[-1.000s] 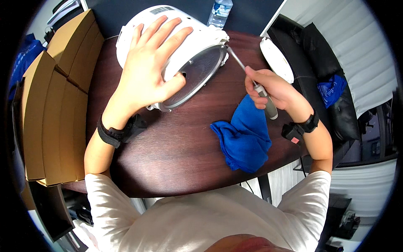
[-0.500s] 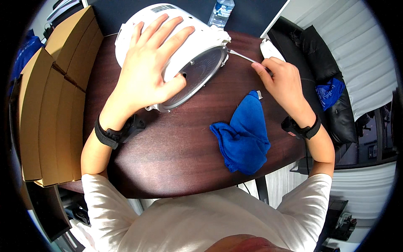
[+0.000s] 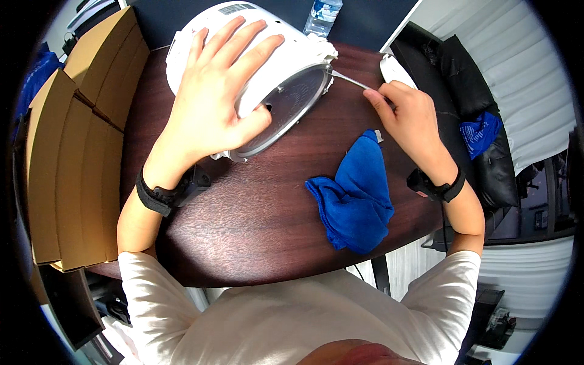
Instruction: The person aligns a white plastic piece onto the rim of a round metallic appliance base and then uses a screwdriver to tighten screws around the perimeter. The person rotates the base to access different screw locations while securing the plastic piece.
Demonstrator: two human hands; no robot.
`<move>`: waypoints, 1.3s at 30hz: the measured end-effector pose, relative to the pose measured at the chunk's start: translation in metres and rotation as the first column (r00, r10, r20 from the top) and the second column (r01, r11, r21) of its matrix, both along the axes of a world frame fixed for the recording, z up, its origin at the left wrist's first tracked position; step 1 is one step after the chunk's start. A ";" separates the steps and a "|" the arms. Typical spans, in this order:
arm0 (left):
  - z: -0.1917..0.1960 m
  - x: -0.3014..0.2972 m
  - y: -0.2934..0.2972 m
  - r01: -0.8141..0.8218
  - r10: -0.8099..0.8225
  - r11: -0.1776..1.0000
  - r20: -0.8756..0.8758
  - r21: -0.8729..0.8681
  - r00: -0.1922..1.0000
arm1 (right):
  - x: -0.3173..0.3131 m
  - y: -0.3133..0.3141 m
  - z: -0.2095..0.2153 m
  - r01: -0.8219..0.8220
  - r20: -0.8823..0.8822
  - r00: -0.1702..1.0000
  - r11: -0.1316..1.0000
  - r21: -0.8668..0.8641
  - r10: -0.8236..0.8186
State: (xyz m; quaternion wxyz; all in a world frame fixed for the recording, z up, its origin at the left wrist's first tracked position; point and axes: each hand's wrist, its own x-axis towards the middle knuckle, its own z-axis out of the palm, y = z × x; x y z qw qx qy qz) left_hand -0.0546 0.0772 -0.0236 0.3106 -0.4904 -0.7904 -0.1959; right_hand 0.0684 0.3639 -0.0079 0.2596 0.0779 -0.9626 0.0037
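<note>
A white rounded appliance [image 3: 272, 21] lies tilted at the far side of the dark wooden table, its round grey face [image 3: 298, 100] turned toward the right and near side. My left hand [image 3: 222, 91] grips it, fingers spread over the white shell and thumb hooked round the rim of that face. Pinched in my right hand [image 3: 407, 112] is a slim metal tool [image 3: 350, 79]; its tip meets the upper right edge of the rim, and my fingers hide its handle. Nearer me, a crumpled blue cloth [image 3: 359, 194] lies on the table.
Cardboard boxes [image 3: 73, 176] line the left side. A clear water bottle [image 3: 323, 18] stands behind the appliance. Beyond my right hand lies a white object [image 3: 395, 70], partly hidden. A black sofa [image 3: 465, 79] with a blue bundle [image 3: 480, 135] is at the right.
Very little differs. The view has shifted slightly; both hands keep their hold, and the tool's tip stays at the rim's upper right edge.
</note>
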 end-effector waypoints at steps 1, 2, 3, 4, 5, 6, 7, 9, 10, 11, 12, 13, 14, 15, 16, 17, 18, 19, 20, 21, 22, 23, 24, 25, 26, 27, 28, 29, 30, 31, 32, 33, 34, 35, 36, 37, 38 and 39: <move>0.000 0.000 0.000 -0.003 0.003 1.000 -0.004 -0.002 1.000 | 0.000 0.000 0.001 -0.003 0.000 1.000 1.000 0.009 0.003; 0.000 0.000 0.001 -0.002 0.002 1.000 -0.002 -0.002 1.000 | 0.000 0.001 0.001 -0.006 -0.002 1.000 1.000 0.016 0.006; 0.000 0.000 0.001 -0.001 0.001 1.000 -0.001 -0.002 1.000 | 0.000 0.001 0.001 -0.008 -0.003 1.000 1.000 0.022 0.008; 0.000 0.000 0.001 0.001 -0.001 1.000 0.001 -0.002 1.000 | -0.001 0.002 0.000 -0.013 -0.004 1.000 1.000 0.018 0.013; 0.000 0.000 0.001 0.001 -0.001 1.000 0.002 -0.001 1.000 | -0.002 0.002 0.001 -0.020 -0.005 1.000 1.000 0.015 0.020; 0.000 0.000 0.000 0.002 -0.002 1.000 0.004 0.000 1.000 | -0.002 0.002 0.001 -0.027 -0.005 1.000 1.000 0.012 0.027; 0.000 0.000 0.000 0.003 -0.003 1.000 0.005 0.000 1.000 | -0.002 0.003 0.001 -0.020 -0.007 1.000 1.000 0.010 0.020; -0.001 -0.001 -0.001 0.000 0.000 1.000 -0.007 -0.001 1.000 | -0.002 0.002 0.002 -0.004 -0.010 1.000 1.000 0.007 0.004; -0.001 -0.001 -0.001 -0.001 0.001 1.000 -0.013 -0.002 1.000 | -0.002 0.002 0.002 -0.006 -0.009 1.000 1.000 -0.004 0.006; -0.001 -0.001 -0.001 -0.001 0.001 1.000 -0.010 -0.002 1.000 | -0.002 0.002 0.002 -0.008 -0.008 1.000 1.000 -0.016 0.008; 0.000 0.000 -0.001 -0.001 0.001 1.000 -0.006 -0.003 1.000 | -0.003 0.003 0.001 -0.010 -0.006 1.000 1.000 -0.028 0.010; 0.000 0.000 -0.001 -0.001 0.001 1.000 -0.003 -0.004 1.000 | -0.002 0.003 0.002 0.001 0.003 1.000 0.999 -0.037 -0.001; 0.000 0.000 0.000 0.000 0.000 1.000 0.000 -0.004 1.000 | -0.002 0.002 0.001 0.011 0.013 1.000 0.999 -0.046 -0.010; 0.000 0.000 0.000 0.001 -0.001 1.000 0.003 -0.003 1.000 | -0.001 0.002 0.001 0.021 0.023 1.000 0.998 -0.056 -0.019; 0.000 0.000 0.000 0.003 -0.003 1.000 0.005 -0.003 1.000 | -0.001 0.001 0.001 0.020 0.030 0.999 0.998 -0.063 -0.018; 0.000 0.000 0.000 0.002 -0.002 1.000 0.005 -0.004 1.000 | -0.001 0.001 0.001 0.020 0.036 0.999 0.997 -0.071 -0.017; 0.000 0.000 0.000 0.002 -0.002 1.000 0.005 -0.004 1.000 | 0.000 0.001 0.001 0.019 0.043 0.999 0.997 -0.078 -0.016; 0.000 0.000 0.000 0.002 -0.002 1.000 0.005 -0.005 1.000 | 0.000 0.000 0.001 0.018 0.042 0.999 0.996 -0.086 -0.015; 0.000 0.000 0.000 0.001 -0.001 1.000 0.004 -0.005 1.000 | 0.001 0.000 0.001 0.018 0.041 0.999 0.996 -0.093 -0.014; 0.000 0.000 0.000 0.001 -0.001 1.000 0.003 -0.004 1.000 | 0.001 0.000 0.001 0.018 0.040 0.999 0.995 -0.100 -0.014; 0.000 0.000 0.001 0.001 -0.001 1.000 0.002 -0.004 1.000 | 0.001 0.001 0.001 0.011 0.033 0.999 0.996 -0.089 -0.008; 0.000 0.000 0.000 0.005 -0.005 1.000 -0.004 0.004 1.000 | 0.000 0.002 0.001 0.004 0.025 1.000 0.997 -0.079 -0.002; 0.000 0.000 0.000 0.010 -0.010 1.000 -0.009 0.013 1.000 | 0.000 0.002 0.001 -0.003 0.017 1.000 0.998 -0.068 0.004; 0.001 0.000 0.000 0.014 -0.014 1.000 -0.014 0.021 1.000 | 0.000 0.002 0.001 -0.005 0.013 1.000 0.998 -0.056 0.005; 0.001 0.000 0.000 0.019 -0.018 1.000 -0.010 0.023 1.000 | 0.000 0.002 0.001 -0.007 0.010 1.000 0.999 -0.043 0.007; 0.000 0.000 0.001 0.023 -0.023 0.999 -0.006 0.025 1.000 | -0.001 0.002 0.001 -0.008 0.006 1.000 1.000 -0.031 0.008; 0.000 0.000 0.001 0.028 -0.028 0.999 -0.002 0.028 1.000 | 0.000 0.001 0.002 0.002 0.001 1.000 1.000 -0.004 -0.002; 0.000 0.000 0.001 0.026 -0.026 0.999 -0.003 0.024 1.000 | 0.001 -0.001 0.004 0.012 -0.004 1.000 1.000 0.023 -0.012; 0.001 0.000 0.001 0.025 -0.025 0.999 -0.004 0.020 1.000 | 0.002 -0.002 0.004 0.023 -0.009 1.000 0.999 0.049 -0.022; 0.001 0.000 0.000 0.024 -0.024 1.000 -0.005 0.016 1.000 | 0.001 -0.003 0.004 0.016 0.001 1.000 0.999 0.037 -0.016; 0.001 0.000 0.000 0.025 -0.025 1.000 -0.002 0.015 1.000 | 0.000 -0.004 0.004 0.008 0.010 1.000 1.000 0.026 -0.009; 0.001 0.000 -0.001 0.026 -0.026 1.000 0.000 0.013 1.000 | -0.001 -0.004 0.003 0.000 0.019 1.000 1.000 0.014 -0.001; 0.001 0.000 -0.002 0.026 -0.026 1.000 0.003 0.012 1.000 | -0.002 -0.004 0.002 0.001 0.039 0.999 1.000 -0.026 0.000; 0.000 0.000 -0.002 0.022 -0.022 1.000 0.000 -0.001 1.000 | -0.001 -0.004 0.001 0.005 0.061 0.998 0.998 -0.064 -0.001; -0.001 -0.002 -0.001 0.018 -0.018 1.000 -0.003 -0.015 1.000 | -0.001 -0.003 0.000 0.009 0.082 0.997 0.995 -0.101 -0.001; -0.002 -0.002 0.000 0.014 -0.014 0.999 -0.006 -0.029 1.000 | -0.002 -0.002 0.000 0.022 0.126 0.992 0.988 -0.154 -0.002; -0.001 -0.002 0.000 0.006 -0.007 1.000 -0.010 -0.028 1.000 | -0.002 -0.001 0.000 0.039 0.167 0.986 0.978 -0.207 -0.004; -0.001 -0.001 0.000 -0.001 0.001 1.000 -0.014 -0.028 1.000 | -0.003 0.001 0.001 0.058 0.208 0.978 0.964 -0.259 -0.003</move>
